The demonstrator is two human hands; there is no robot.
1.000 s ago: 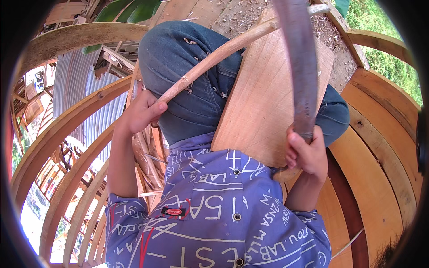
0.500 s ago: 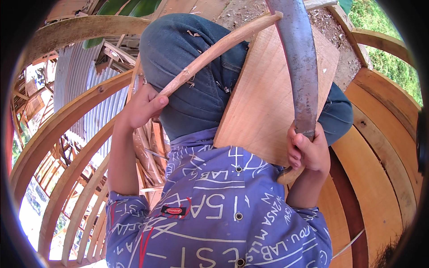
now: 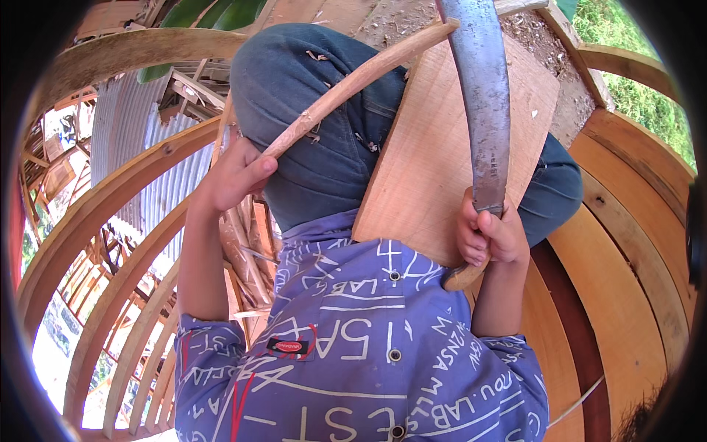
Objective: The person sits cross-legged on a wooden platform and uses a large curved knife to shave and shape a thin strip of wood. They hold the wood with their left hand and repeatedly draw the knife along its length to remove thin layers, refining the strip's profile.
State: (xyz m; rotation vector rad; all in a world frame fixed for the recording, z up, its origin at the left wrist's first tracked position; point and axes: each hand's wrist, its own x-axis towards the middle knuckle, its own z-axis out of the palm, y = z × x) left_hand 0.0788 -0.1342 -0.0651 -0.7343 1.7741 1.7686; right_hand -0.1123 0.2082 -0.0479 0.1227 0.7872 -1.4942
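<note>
My left hand (image 3: pixel 239 175) is closed round the near end of a peeled wooden stick (image 3: pixel 353 85), which slants up and to the right across my raised knee. In my right hand (image 3: pixel 492 230) is the wooden handle of a machete (image 3: pixel 482 103), its long, slightly curved grey blade pointing away from me. The stick's far end meets the blade's left edge near the top of the view. Under the blade, a flat, pale wooden board (image 3: pixel 427 155) lies tilted across my lap. The blade's tip runs out of the picture.
Curved wooden ribs (image 3: pixel 110 173) rise on the left, with corrugated metal sheets (image 3: pixel 129 140) beyond them. Curved planks (image 3: pixel 611 272) line the right side. Wood shavings (image 3: pixel 545 51) litter the surface beyond the board, and several split sticks (image 3: pixel 247 254) lie below my left hand.
My right hand and the machete have shifted a little to the left and slightly away from me. The stick's far end has moved slightly left; my left hand has stayed nearly still.
</note>
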